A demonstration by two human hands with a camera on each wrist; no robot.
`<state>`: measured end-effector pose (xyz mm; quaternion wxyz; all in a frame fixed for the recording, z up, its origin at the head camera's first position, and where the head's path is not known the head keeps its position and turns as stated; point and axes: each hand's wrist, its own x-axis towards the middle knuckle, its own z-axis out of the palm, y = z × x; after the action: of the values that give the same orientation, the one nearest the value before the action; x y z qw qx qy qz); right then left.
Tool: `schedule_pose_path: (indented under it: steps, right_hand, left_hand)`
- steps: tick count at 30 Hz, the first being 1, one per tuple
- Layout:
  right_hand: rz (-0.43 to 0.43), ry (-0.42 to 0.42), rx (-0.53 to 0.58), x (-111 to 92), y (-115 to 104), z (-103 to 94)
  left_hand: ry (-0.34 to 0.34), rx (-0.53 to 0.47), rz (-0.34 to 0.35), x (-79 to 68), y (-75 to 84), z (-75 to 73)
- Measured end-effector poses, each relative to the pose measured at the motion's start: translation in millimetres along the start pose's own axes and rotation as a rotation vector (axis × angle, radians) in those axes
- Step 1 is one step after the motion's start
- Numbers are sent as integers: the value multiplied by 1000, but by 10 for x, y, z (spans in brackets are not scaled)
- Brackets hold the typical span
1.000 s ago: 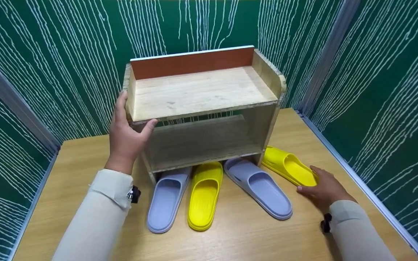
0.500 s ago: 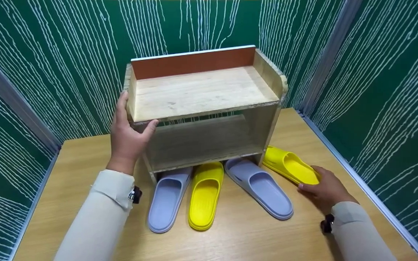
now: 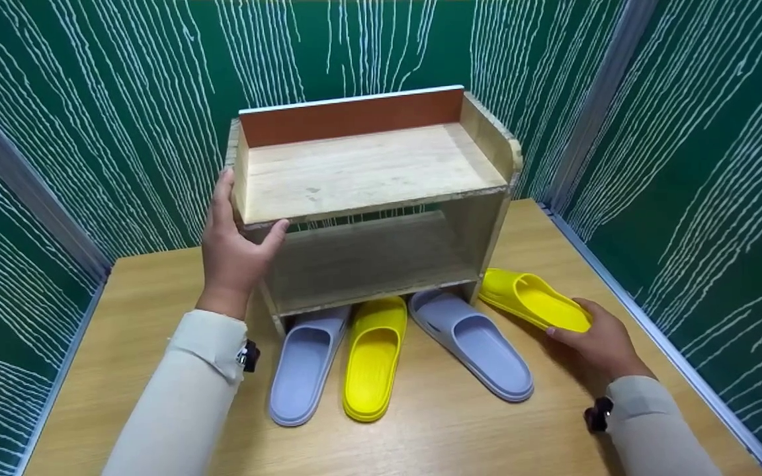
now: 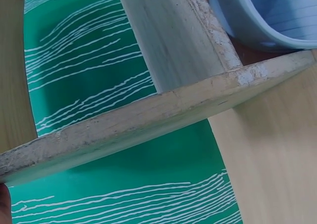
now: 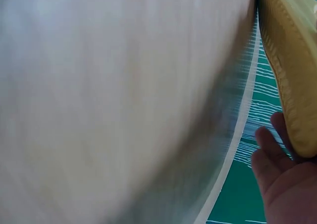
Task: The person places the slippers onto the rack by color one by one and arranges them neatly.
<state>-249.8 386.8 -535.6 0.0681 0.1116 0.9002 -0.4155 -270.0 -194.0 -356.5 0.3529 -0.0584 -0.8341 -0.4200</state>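
My left hand (image 3: 232, 254) grips the upper left front corner of a small wooden shelf rack (image 3: 374, 175), its thumb lying on the front edge. In the left wrist view the rack's side board (image 4: 148, 110) crosses the picture, and only a bit of finger shows at the lower left. At the right, my right hand (image 3: 602, 337) holds the heel end of a yellow slipper (image 3: 530, 297), thumb on the near side. The right wrist view shows that heel raised off the table, the slipper's sole side (image 5: 292, 80) above my fingers (image 5: 270, 154).
Under the rack's lower shelf, toes inward, stand a lavender slipper (image 3: 301, 373), a yellow slipper (image 3: 374, 363) and another lavender slipper (image 3: 487, 354) set at a slant. Green walls with white streaks enclose the wooden table (image 3: 421, 443) at the back and sides.
The heel of the right-hand yellow slipper has risen and shifted slightly right with my right hand. The left hand keeps its grip on the rack, and the other slippers stay put.
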Motion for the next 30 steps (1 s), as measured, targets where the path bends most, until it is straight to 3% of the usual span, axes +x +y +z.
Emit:
schedule_pose_path:
  steps: [5, 12, 30]
  right_hand:
    - [5, 37, 60, -40, -20, -24]
    - [-38, 64, 53, -105, -29, -140]
    - [-114, 48, 95, -286, -92, -501]
  left_hand:
    - [12, -4, 14, -4, -22, 4]
    - [14, 5, 7, -12, -6, 13]
    - [28, 15, 11, -4, 2, 25]
